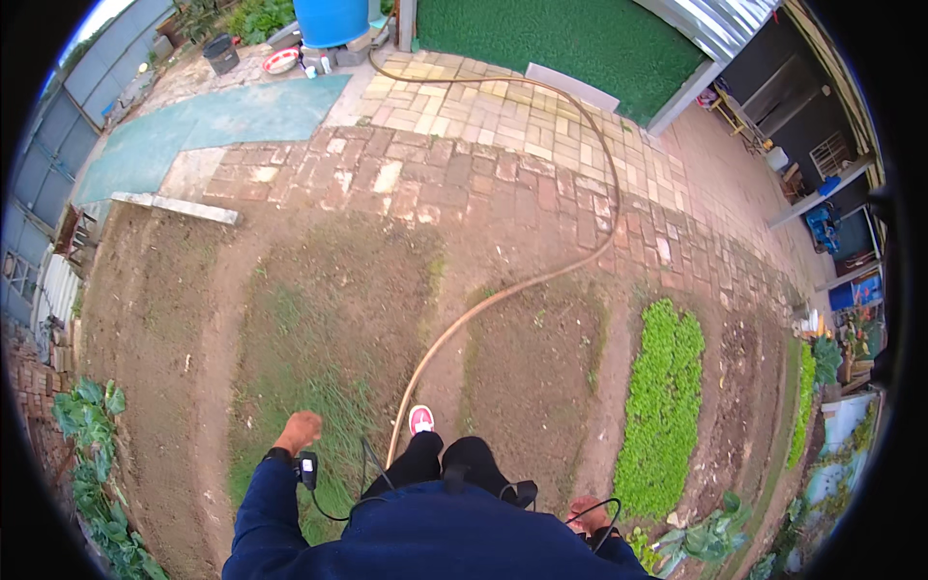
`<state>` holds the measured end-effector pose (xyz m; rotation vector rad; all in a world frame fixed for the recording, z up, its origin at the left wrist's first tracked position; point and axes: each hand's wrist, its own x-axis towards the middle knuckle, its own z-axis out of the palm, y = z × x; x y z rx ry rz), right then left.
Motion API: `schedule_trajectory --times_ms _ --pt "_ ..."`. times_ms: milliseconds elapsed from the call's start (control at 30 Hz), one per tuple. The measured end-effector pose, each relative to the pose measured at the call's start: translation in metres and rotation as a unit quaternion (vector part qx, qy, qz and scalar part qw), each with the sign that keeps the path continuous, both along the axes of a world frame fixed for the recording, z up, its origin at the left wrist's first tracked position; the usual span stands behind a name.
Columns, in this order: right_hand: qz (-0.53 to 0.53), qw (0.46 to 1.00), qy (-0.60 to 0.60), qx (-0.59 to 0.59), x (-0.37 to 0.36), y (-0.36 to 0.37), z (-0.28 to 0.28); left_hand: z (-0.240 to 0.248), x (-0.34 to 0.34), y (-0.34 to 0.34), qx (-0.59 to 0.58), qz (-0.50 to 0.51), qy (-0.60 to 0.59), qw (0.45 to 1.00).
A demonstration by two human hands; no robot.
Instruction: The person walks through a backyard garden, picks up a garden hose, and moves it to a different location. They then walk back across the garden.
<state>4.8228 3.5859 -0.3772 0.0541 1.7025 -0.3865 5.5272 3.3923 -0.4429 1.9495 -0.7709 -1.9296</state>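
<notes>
My left hand point(302, 431) hangs over a bed of thin green shoots point(333, 435), its fingers loosely curled with nothing seen in them. A small black device with a cable point(308, 470) is strapped at that wrist. My right hand point(587, 514) is low at my right side, close to a bed of bright green leafy seedlings point(660, 406). A black cable loops across it, and its fingers are too unclear to read. A tan hose point(454, 329) runs along the soil just left of my legs; neither hand touches it. One red shoe point(420, 420) shows on the path.
The hose curves over brick paving point(464, 184) toward a blue barrel point(332, 21) at the back. A red-rimmed basin point(281, 61) and a black bucket point(221, 54) stand near it. Green turf point(561, 48) lies beyond. Leafy plants point(92, 425) grow at far left.
</notes>
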Motion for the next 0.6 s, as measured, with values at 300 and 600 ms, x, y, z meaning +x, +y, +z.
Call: schedule_trajectory --times_ms 300,600 --pt "-0.054 0.991 -0.116 -0.027 -0.027 -0.253 -0.026 0.126 -0.125 -0.308 -0.106 -0.066 -0.063 0.990" --pt "-0.067 0.983 -0.007 -0.169 -0.100 -0.639 -0.083 0.021 -0.183 -0.585 -0.091 -0.171 -0.158 0.968"
